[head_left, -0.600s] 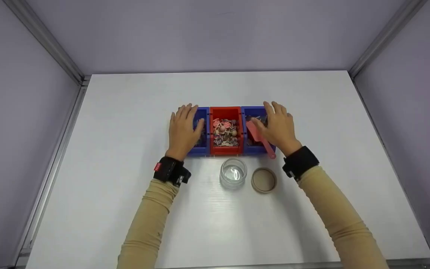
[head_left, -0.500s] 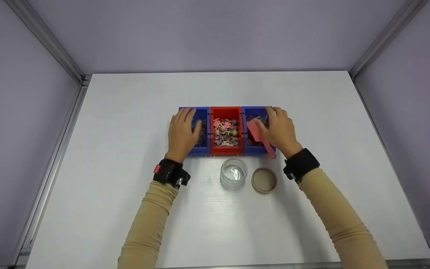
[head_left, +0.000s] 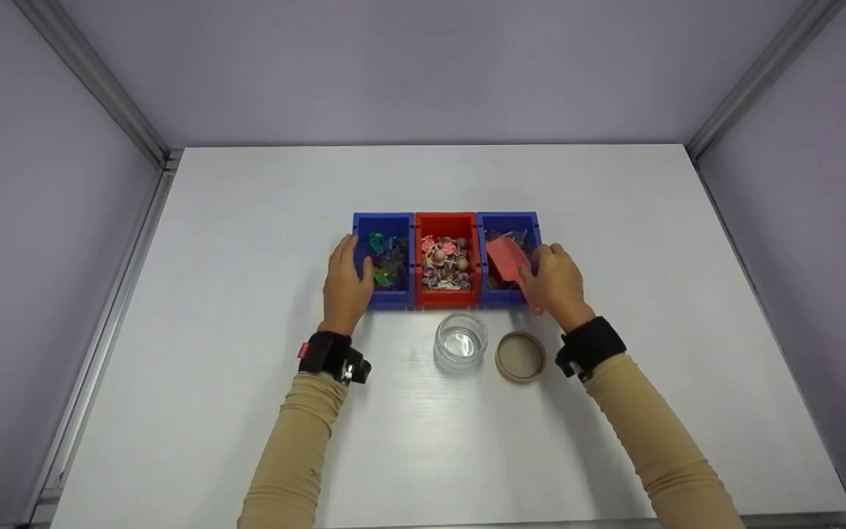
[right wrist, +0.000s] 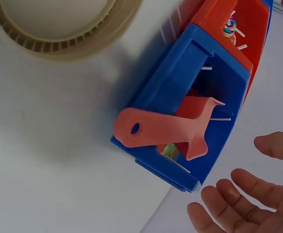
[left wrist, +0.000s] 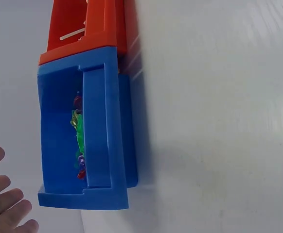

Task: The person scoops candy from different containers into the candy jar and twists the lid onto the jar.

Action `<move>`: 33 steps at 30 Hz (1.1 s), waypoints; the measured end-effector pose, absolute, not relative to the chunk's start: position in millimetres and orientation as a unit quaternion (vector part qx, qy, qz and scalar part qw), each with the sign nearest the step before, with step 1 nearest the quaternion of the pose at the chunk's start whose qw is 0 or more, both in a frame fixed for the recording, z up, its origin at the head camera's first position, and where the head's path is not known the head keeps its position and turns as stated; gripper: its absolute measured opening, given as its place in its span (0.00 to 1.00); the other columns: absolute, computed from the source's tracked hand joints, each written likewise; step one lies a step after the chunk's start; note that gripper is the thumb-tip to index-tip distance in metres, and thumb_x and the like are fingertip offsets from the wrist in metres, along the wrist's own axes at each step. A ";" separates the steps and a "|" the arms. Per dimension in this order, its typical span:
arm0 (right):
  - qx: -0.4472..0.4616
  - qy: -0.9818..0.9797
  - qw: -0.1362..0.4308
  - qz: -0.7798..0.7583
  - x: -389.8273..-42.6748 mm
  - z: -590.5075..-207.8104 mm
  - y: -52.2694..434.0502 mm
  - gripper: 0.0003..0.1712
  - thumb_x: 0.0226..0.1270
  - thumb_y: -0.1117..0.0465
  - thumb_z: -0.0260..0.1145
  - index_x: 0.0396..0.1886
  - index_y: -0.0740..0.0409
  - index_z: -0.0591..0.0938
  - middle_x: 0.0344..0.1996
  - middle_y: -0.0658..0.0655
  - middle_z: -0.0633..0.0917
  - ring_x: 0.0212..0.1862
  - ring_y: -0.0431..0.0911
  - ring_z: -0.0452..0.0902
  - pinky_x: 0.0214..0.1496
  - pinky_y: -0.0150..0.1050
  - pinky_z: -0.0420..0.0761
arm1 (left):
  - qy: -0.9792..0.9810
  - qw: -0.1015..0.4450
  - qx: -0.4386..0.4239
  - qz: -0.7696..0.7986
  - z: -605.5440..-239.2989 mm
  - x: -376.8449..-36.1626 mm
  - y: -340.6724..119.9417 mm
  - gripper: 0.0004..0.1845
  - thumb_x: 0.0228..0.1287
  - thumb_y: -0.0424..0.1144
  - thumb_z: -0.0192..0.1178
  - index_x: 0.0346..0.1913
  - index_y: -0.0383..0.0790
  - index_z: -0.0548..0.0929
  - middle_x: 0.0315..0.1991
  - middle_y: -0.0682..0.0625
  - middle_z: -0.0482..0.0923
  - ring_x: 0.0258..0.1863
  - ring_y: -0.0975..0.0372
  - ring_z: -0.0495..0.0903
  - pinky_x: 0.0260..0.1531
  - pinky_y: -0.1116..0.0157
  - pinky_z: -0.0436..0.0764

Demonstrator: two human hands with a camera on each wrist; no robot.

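Observation:
Three small bins stand in a row mid-table: a left blue bin (head_left: 382, 292) with green and coloured bits, a red bin (head_left: 446, 294) with lollipops, and a right blue bin (head_left: 509, 220). A pink scoop (head_left: 509, 262) lies in the right blue bin, its handle over the front wall. My left hand (head_left: 344, 283) is at the left blue bin's outer side with loose fingers (left wrist: 8, 204) just off the wall (left wrist: 97, 141). My right hand (head_left: 557, 283) is beside the right blue bin (right wrist: 166, 80), its fingers (right wrist: 243, 194) spread near the scoop (right wrist: 166, 128), holding nothing.
A clear glass jar (head_left: 460, 342) stands open in front of the red bin, with its tan lid (head_left: 520, 355) lying beside it on the right. The white table (head_left: 247, 191) is walled by grey panels on three sides.
Both hands have drawn back toward me, from lying over the outer bins to their outer sides. The left blue bin's contents now show.

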State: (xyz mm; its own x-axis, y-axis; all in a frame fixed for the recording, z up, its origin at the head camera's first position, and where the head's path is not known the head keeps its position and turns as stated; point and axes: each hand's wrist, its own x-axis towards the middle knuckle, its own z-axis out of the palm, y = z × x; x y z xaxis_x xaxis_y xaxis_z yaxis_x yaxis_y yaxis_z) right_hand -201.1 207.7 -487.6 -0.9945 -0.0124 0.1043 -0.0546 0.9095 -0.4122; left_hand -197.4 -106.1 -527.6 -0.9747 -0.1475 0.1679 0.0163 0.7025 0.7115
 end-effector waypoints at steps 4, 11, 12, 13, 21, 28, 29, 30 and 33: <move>-0.013 -0.978 0.017 0.207 -197.5 -496.7 211.7 0.20 0.62 0.55 0.67 0.36 0.72 0.79 0.37 0.69 0.79 0.39 0.62 0.80 0.44 0.55 0.81 | -0.906 0.089 0.059 -0.410 -533.5 -197.7 -109.2 0.27 0.73 0.38 0.49 0.70 0.31 0.63 0.71 0.36 0.64 0.72 0.48 0.64 0.72 0.53 0.66; -0.042 -0.975 0.017 0.217 -189.5 -506.8 211.0 0.19 0.58 0.55 0.70 0.30 0.68 0.78 0.30 0.64 0.78 0.31 0.55 0.76 0.33 0.49 0.76 | -0.868 0.028 0.107 -0.485 -542.9 -201.6 -114.4 0.28 0.74 0.38 0.46 0.72 0.30 0.58 0.72 0.35 0.62 0.72 0.48 0.64 0.74 0.54 0.65; -0.051 -0.975 0.015 0.216 -188.3 -507.9 210.3 0.18 0.57 0.55 0.70 0.30 0.68 0.78 0.29 0.64 0.79 0.30 0.54 0.76 0.32 0.48 0.75 | -0.862 0.022 0.112 -0.493 -544.0 -201.8 -115.1 0.28 0.74 0.37 0.45 0.72 0.29 0.58 0.72 0.35 0.62 0.72 0.47 0.64 0.74 0.53 0.65; -0.061 -0.975 0.010 0.215 -187.4 -508.8 209.6 0.18 0.57 0.55 0.70 0.31 0.67 0.78 0.29 0.65 0.80 0.30 0.54 0.76 0.31 0.47 0.75 | -0.859 0.018 0.117 -0.499 -545.1 -202.0 -115.6 0.28 0.75 0.37 0.44 0.72 0.29 0.58 0.72 0.35 0.62 0.72 0.48 0.63 0.74 0.54 0.65; -0.104 -0.974 -0.004 0.201 -184.5 -515.4 204.4 0.21 0.54 0.54 0.72 0.35 0.70 0.80 0.35 0.73 0.86 0.37 0.64 0.84 0.37 0.57 0.80 | -0.837 -0.017 0.123 -0.533 -551.1 -204.3 -116.5 0.26 0.77 0.40 0.39 0.71 0.29 0.60 0.70 0.35 0.65 0.72 0.48 0.64 0.73 0.53 0.65; -0.089 -0.975 -0.004 0.205 -183.6 -522.0 197.3 0.18 0.55 0.59 0.71 0.35 0.72 0.81 0.34 0.73 0.86 0.37 0.64 0.84 0.36 0.57 0.80 | -0.819 -0.038 0.134 -0.557 -556.9 -205.8 -117.9 0.26 0.79 0.41 0.35 0.72 0.31 0.59 0.71 0.37 0.63 0.73 0.49 0.62 0.75 0.53 0.63; -0.086 -0.975 0.001 0.206 -183.1 -522.7 197.2 0.17 0.55 0.60 0.70 0.34 0.72 0.81 0.34 0.73 0.86 0.37 0.64 0.84 0.36 0.57 0.80 | -0.819 -0.036 0.135 -0.557 -557.7 -205.4 -117.6 0.26 0.79 0.41 0.35 0.72 0.31 0.60 0.71 0.37 0.64 0.73 0.49 0.62 0.75 0.53 0.63; -0.084 -0.975 0.008 0.208 -182.8 -523.4 197.4 0.15 0.55 0.61 0.69 0.33 0.71 0.81 0.33 0.73 0.86 0.36 0.65 0.84 0.35 0.57 0.80 | -0.820 -0.033 0.135 -0.555 -558.7 -205.1 -117.4 0.26 0.79 0.41 0.36 0.72 0.30 0.60 0.71 0.36 0.64 0.73 0.48 0.62 0.74 0.53 0.63; -0.080 -0.973 0.026 0.214 -182.5 -523.6 199.1 0.09 0.54 0.64 0.67 0.28 0.68 0.81 0.30 0.72 0.86 0.33 0.64 0.83 0.33 0.57 0.79 | -0.824 -0.018 0.137 -0.550 -561.8 -204.1 -116.6 0.25 0.79 0.41 0.37 0.71 0.29 0.61 0.70 0.35 0.66 0.72 0.48 0.64 0.73 0.52 0.65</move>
